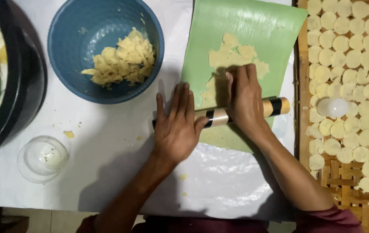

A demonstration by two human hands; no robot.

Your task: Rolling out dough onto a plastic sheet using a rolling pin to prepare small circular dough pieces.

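Head view shows both palms pressed flat, fingers spread, on a striped rolling pin: left hand near its left end, right hand over its middle. Neither hand closes around it. It lies across a green sheet bearing ragged yellow dough. Uneven pressure could likely tear the thin dough further or skid the sheet over the white plastic cover.

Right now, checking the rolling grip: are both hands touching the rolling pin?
Touching. The head view shows the left hand and right hand pressed flat on the rolling pin.
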